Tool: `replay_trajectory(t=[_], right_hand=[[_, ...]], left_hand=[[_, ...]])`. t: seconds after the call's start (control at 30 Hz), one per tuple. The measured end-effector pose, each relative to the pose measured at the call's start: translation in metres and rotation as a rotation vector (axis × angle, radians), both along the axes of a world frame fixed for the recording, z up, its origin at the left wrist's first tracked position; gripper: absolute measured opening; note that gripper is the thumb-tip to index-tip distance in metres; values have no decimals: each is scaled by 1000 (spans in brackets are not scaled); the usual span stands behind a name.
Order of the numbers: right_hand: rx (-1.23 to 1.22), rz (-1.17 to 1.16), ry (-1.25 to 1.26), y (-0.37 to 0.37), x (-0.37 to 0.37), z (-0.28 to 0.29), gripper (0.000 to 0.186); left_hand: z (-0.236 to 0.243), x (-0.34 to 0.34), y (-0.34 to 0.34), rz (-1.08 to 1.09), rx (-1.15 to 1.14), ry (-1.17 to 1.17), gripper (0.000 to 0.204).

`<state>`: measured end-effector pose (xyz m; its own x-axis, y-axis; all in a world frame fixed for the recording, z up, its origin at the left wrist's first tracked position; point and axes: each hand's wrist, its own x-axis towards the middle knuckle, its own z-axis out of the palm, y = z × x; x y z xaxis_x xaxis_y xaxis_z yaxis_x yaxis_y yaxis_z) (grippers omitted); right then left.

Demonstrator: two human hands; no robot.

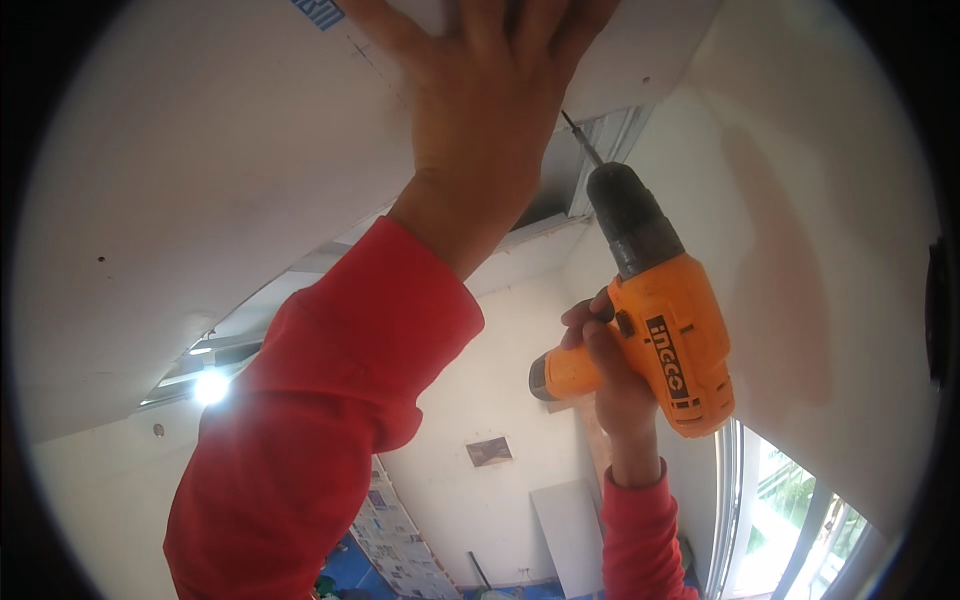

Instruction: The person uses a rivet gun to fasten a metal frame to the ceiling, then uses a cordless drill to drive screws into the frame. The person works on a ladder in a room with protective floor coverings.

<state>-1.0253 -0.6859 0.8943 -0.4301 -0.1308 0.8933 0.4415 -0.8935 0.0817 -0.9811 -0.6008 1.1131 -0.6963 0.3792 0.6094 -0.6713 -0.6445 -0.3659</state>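
Overhead, my left hand [485, 120] lies flat against a pale ceiling board [240, 140], its fingers spread and their tips cut off by the picture's top edge. My right hand [622, 385] is wrapped round the handle of an orange and black cordless drill [685, 325]. A long thin bit [582, 138] points up from the drill's black chuck. The bit's tip is close to the board's edge, to the right of my left hand; whether it touches cannot be told. Both my arms wear red sleeves.
Beyond the board's edge is a ceiling gap with metal framing [612, 140]. A wall [800, 200] rises close on the right, with a bright window [790, 500] below. A lit lamp [211, 387] shines at left. Far below, a pale panel [567, 535] leans against the wall.
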Motion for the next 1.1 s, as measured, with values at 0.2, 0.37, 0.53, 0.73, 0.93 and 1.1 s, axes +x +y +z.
replay_trajectory(t=[0.2, 0.37, 0.53, 0.73, 0.93, 1.1], right_hand=[[-46, 239, -25, 2, -12, 2, 34], [11, 163, -59, 6, -16, 2, 37], [43, 100, -44, 6, -17, 1, 39], [44, 86, -96, 1, -18, -1, 35], [43, 48, -63, 14, -20, 3, 29], [11, -110, -25, 29, -11, 4, 17]], left_hand=[[3, -2, 3, -10, 9, 21, 112], [2, -7, 2, -23, 13, 25, 114], [1, -10, -2, -15, 2, 29, 116], [1, -14, -4, 1, -13, 30, 118], [5, -19, 5, -9, -17, 6, 120], [2, -15, 16, -21, -8, -12, 122]])
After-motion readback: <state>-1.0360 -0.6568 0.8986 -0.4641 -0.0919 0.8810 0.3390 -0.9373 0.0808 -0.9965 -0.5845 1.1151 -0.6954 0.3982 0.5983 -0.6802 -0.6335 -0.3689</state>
